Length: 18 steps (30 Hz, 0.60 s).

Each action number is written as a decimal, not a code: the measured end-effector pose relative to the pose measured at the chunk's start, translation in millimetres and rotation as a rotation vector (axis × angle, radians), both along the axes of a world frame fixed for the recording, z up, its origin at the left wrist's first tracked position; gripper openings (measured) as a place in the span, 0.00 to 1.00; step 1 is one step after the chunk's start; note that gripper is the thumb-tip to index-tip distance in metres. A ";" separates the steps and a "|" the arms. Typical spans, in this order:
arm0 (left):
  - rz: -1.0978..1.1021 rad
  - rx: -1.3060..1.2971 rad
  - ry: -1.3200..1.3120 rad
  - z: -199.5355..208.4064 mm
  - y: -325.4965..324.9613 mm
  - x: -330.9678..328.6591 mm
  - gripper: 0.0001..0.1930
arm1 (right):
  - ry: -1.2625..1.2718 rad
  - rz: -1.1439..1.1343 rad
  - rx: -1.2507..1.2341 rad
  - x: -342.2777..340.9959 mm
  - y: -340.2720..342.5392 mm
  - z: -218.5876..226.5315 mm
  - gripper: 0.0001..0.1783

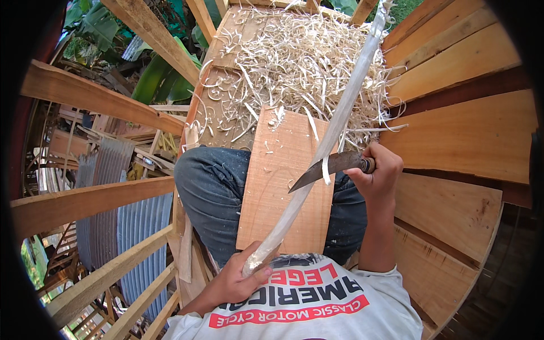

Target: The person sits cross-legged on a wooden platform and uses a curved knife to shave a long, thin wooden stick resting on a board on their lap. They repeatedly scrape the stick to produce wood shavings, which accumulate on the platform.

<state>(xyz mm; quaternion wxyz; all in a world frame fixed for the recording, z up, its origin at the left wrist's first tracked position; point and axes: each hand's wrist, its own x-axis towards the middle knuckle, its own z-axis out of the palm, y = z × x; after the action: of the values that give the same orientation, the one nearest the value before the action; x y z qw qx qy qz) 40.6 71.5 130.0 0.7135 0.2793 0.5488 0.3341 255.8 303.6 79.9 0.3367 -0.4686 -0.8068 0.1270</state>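
Observation:
A long, pale, whittled stick (341, 116) runs slantwise from my lap up to the far right. Its near end sits in the grip of my left hand (241, 277), close to my shirt. My right hand (378, 173) is closed round the short handle of a knife (326, 170). The dark, pointed blade lies across the stick about midway along, its tip aimed left. A thin curl of wood (326, 171) hangs over the blade. Under the stick, a flat wooden board (283, 198) rests across my thighs.
Wood shavings (306, 62) are heaped on the plank floor (226, 51) beyond the board. A plank wall (459, 136) stands close on my right. Along the left runs an open wooden railing (102, 201), with corrugated sheets (141, 243) and scrap timber outside it.

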 end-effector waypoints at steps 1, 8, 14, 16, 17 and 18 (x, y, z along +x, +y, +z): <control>-0.001 0.002 -0.008 -0.7 -0.5 -0.2 0.17 | 0.004 -0.020 -0.003 0.1 3.4 0.8 0.41; -0.054 0.011 -0.087 -9.8 -3.9 2.2 0.19 | 0.135 -0.115 -0.049 7.3 30.7 -5.5 0.40; -0.099 -0.065 -0.103 -15.5 -6.9 3.1 0.17 | 0.276 -0.381 -0.332 61.2 84.0 -20.8 0.38; 0.017 -0.037 -0.110 -23.9 -13.2 -3.6 0.15 | 0.283 -0.266 -0.360 42.5 51.5 -23.9 0.38; 0.086 -0.080 -0.158 -21.8 -10.4 -7.5 0.15 | 0.294 -0.188 -0.376 33.8 34.5 -29.0 0.38; 0.145 -0.121 -0.209 -21.4 -4.0 -10.2 0.15 | 0.305 -0.119 -0.388 26.8 17.8 -33.7 0.37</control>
<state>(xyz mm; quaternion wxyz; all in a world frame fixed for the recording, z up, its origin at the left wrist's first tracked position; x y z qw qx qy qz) 30.4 67.5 108.6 0.7562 0.1589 0.5096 0.3784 282.6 321.4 46.2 0.3654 -0.5466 -0.6780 0.3286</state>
